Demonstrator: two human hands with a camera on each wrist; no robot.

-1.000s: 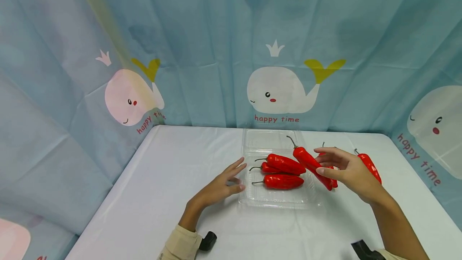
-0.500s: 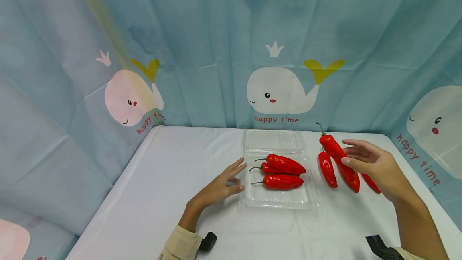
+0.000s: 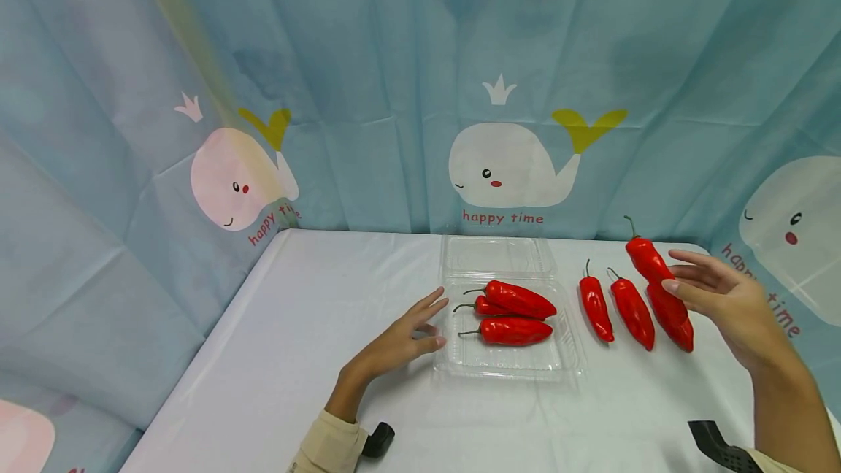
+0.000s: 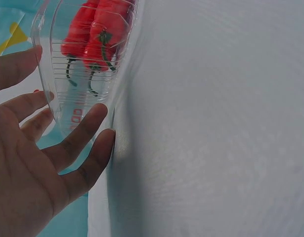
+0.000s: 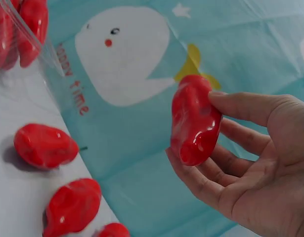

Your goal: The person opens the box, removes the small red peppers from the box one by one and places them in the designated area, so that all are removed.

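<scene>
My right hand (image 3: 736,305) pinches a long red chili pepper (image 3: 647,260) between thumb and fingers, raised at the right of the table. In the head view it partly covers another red pepper (image 3: 671,323) lying behind it. The right wrist view shows the held pepper (image 5: 194,123) end-on. My left hand (image 3: 397,345) has its fingers spread and relaxed at the left edge of a clear plastic clamshell box (image 3: 506,367); fingertips appear to touch its wall (image 4: 45,94). Inside the box lie three red peppers (image 3: 515,331), stems pointing left.
Two more red peppers, one at left (image 3: 596,310) and one at right (image 3: 633,314), lie between the box and my right hand. The box's lid (image 3: 496,254) lies open toward the back. A blue whale-print curtain (image 3: 381,93) hangs behind the white table (image 3: 296,356).
My right hand has carried the held pepper rightward, from beside the box, past two lying peppers, to above the rightmost one. The left hand and the box have stayed put.
</scene>
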